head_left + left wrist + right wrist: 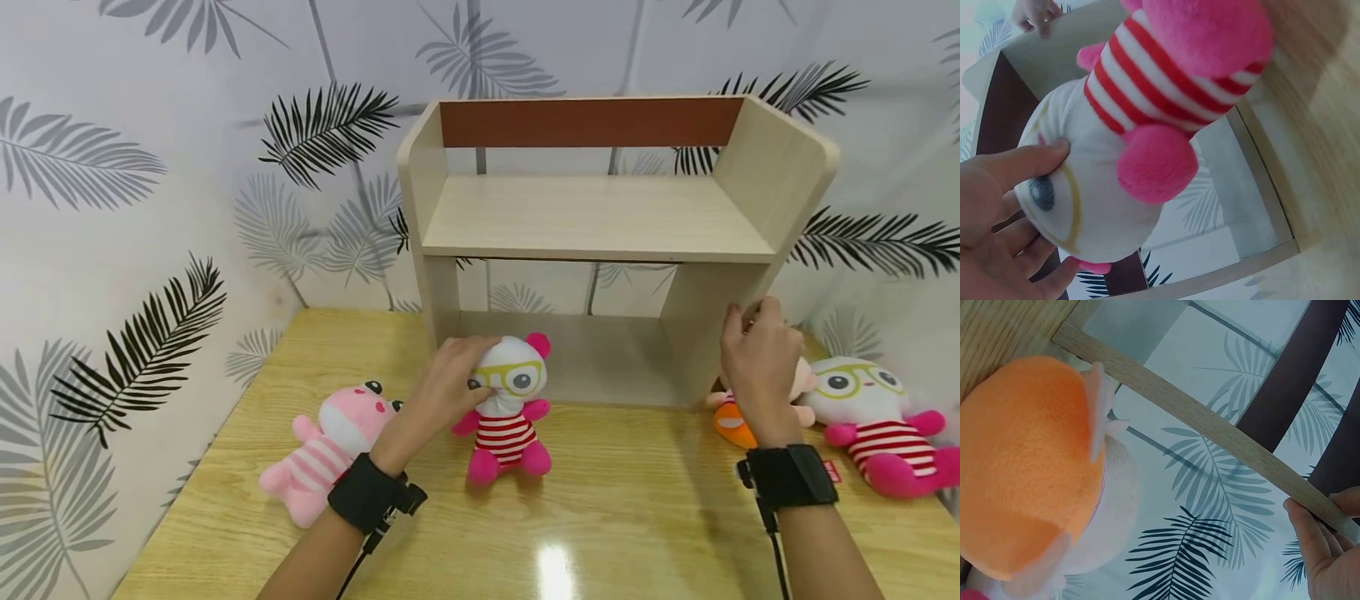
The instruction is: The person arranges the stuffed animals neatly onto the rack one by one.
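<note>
Left hand pinched the panda plush by its head!
Thumb across the face, it held the toy upright just in front of the shelf unit's left side, and whether the feet touched the desk was hard to tell; over on the right, the right hand pinched the unit's side panel edge. The plush looked light, soft, hardly fragile; the padded head would likely squash, so the striped middle seemed a steadier hold.
</note>
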Available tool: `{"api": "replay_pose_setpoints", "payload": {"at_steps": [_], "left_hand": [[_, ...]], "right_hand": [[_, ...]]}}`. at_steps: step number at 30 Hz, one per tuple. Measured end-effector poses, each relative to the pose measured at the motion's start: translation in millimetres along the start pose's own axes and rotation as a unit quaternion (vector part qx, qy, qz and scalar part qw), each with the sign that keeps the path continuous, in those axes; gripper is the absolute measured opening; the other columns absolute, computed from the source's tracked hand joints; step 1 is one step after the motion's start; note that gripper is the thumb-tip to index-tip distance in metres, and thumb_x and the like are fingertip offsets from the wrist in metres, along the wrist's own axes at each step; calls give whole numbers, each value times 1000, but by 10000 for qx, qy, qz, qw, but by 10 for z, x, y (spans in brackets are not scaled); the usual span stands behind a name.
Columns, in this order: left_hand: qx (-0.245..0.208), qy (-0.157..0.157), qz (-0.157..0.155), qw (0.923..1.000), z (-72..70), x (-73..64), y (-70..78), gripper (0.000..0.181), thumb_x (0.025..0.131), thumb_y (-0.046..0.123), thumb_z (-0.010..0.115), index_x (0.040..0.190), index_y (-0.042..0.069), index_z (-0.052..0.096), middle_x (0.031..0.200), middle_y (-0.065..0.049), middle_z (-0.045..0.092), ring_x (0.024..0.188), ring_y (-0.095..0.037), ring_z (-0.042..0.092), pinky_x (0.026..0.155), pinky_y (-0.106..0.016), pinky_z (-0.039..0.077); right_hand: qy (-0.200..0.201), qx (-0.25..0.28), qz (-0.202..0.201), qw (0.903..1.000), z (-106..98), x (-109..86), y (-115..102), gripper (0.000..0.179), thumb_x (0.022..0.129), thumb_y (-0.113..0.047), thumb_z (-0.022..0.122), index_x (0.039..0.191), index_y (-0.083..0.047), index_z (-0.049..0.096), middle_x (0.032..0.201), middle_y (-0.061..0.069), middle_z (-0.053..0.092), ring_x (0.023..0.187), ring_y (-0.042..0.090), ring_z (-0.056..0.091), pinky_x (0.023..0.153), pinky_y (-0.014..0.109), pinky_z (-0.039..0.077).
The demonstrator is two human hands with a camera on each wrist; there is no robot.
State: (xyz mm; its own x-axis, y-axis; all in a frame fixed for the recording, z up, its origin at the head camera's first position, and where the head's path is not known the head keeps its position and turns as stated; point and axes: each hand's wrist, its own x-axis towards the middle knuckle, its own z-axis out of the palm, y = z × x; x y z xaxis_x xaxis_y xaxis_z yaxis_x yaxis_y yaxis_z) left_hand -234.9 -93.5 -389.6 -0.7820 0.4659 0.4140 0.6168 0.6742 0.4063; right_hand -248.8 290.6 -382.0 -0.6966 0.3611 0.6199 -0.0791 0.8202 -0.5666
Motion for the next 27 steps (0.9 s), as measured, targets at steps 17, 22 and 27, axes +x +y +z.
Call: {"api": "replay_pose_setpoints", "payload": {"at_steps": [17, 22, 27], "left_hand": [[606, 1428, 235, 9876, 98, 377, -153, 62, 78, 3, 85, 134, 3, 58, 125, -16, 63, 109, -35, 58, 92, -45, 48], [948, 1386, 148, 9857, 130, 467, -183, 61, 80, 5, 83, 136, 6, 57, 130, -14, 61, 111, -34, 58, 87, -45, 51], [1189, 1354, -58, 9836, 173, 597, -241, 61, 83, 6, 82, 138, 9, 56, 135, -11, 59, 114, -32, 58, 83, -44, 53]], "right_hand": [[39, 6, -59, 10000, -2, 1, -34, 39, 103, -22, 50, 106, 17, 55, 95, 38, 64, 87, 56, 63, 67, 62, 52], [-44, -32, 8, 10000, -19, -3, -39, 39, 103, -22, 49, 107, 17, 55, 96, 38, 64, 88, 57, 62, 68, 63, 51], [-2, -4, -28, 10000, -21, 2, -38, 39, 103, -21, 50, 108, 17, 55, 95, 39, 64, 86, 57, 62, 67, 63, 51]]}}
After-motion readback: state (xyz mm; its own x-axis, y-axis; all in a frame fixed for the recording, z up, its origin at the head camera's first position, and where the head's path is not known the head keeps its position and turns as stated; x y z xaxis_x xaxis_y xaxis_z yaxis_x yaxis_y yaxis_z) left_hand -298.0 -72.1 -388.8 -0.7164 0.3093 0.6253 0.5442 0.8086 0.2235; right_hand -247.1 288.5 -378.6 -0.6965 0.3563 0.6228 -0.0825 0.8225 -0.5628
